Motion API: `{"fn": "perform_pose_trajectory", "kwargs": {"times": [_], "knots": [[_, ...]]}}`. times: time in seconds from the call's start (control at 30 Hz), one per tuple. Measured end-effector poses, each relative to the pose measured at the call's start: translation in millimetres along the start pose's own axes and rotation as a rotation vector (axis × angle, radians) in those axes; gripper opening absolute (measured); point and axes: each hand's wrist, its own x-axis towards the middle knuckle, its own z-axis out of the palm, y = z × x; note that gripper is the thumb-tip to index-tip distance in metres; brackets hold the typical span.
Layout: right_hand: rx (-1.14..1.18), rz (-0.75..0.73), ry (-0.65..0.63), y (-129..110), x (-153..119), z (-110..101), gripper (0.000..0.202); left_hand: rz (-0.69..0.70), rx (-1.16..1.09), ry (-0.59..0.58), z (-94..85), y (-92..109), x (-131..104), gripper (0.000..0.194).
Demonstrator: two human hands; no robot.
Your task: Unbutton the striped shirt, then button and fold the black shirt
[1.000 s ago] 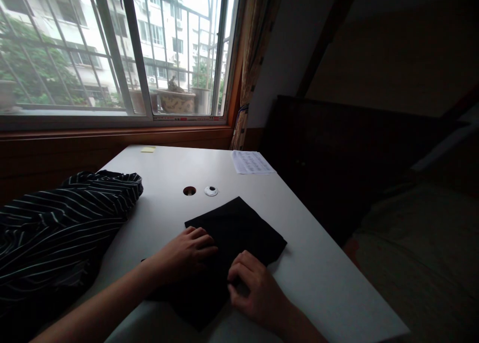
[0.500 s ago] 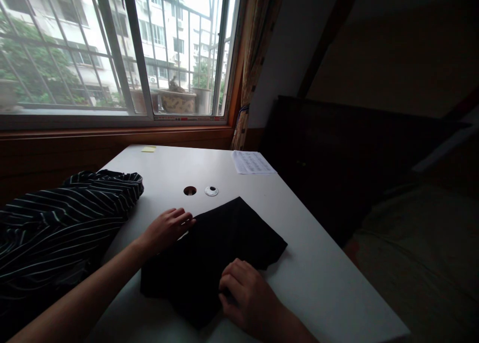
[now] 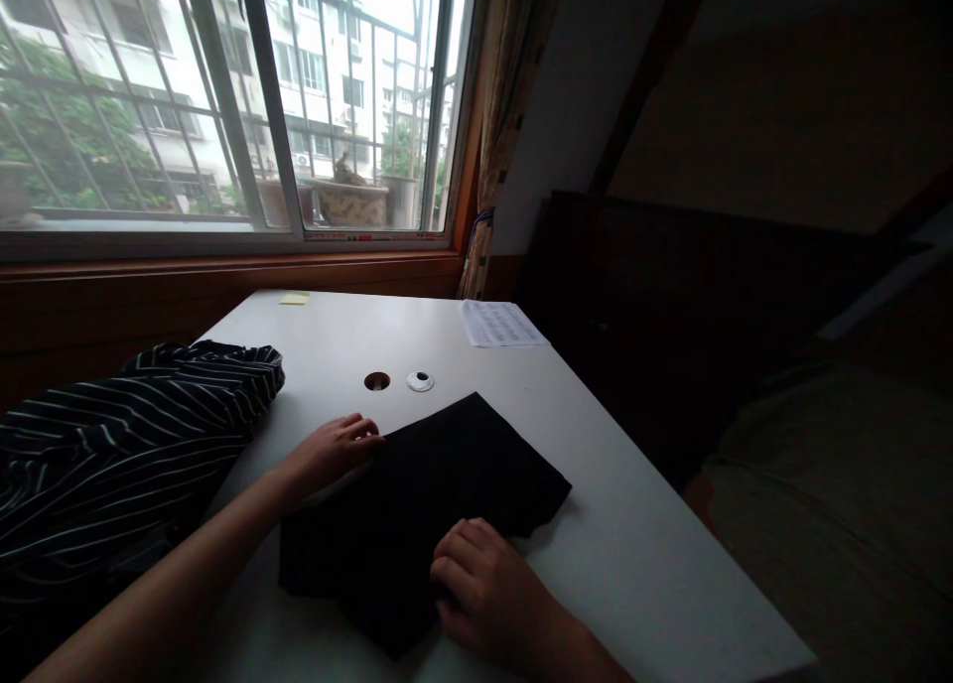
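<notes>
A black cloth (image 3: 447, 465), folded and lying mostly flat, rests on the white table (image 3: 632, 534). My left hand (image 3: 339, 449) has its curled fingers closed on the cloth's upper left edge. Lower down, my right hand (image 3: 480, 581) is closed on the cloth's near right edge, with the thumb tucked beneath the bent fingers. The cloth's far corner points toward the window, and another corner points right.
A black garment with white stripes (image 3: 149, 425) is heaped at the table's left. Behind the cloth are a round hole (image 3: 376, 381) and a white round cap (image 3: 420, 381). Printed paper (image 3: 500, 324) and a yellow note (image 3: 295, 298) lie by the far edge.
My left hand has shifted slightly left along the cloth's edge, and my right hand has moved a little left. The cloth near my left hand looks smoother.
</notes>
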Motion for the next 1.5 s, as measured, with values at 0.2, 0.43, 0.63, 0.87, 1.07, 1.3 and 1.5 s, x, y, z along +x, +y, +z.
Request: {"fn": "perform_pose_trajectory", "kwargs": {"times": [0.2, 0.43, 0.63, 0.87, 1.07, 1.3, 1.5], "knots": [[-0.093, -0.123, 0.079, -2, -2, 1, 0.010, -0.001, -0.008, 0.016, -1.2, -4, -5, 0.025], [-0.127, -0.167, 0.098, -5, -6, 7, 0.013, -0.080, -0.190, -0.002, -13.0, 3, 2, 0.025], [-0.066, -0.146, 0.213, -7, -7, -1, 0.022, -0.503, -0.423, -0.038, -6.3, 11, 13, 0.035], [-0.034, -0.118, 0.372, 1, -3, -22, 0.041, -0.651, -0.530, -0.065, -6.8, 15, 24, 0.026], [0.028, -0.155, 0.481, 0, 7, -46, 0.046, -0.752, -0.758, 0.075, -30.1, 29, 28, 0.026], [0.131, -0.364, 0.410, -39, 18, -73, 0.024, -0.748, -1.023, 0.229, -77.8, 36, -11, 0.038], [0.071, -0.418, 0.034, -49, 24, 18, 0.008, -0.748, -0.795, -0.099, -58.2, 33, -75, 0.038]]}}
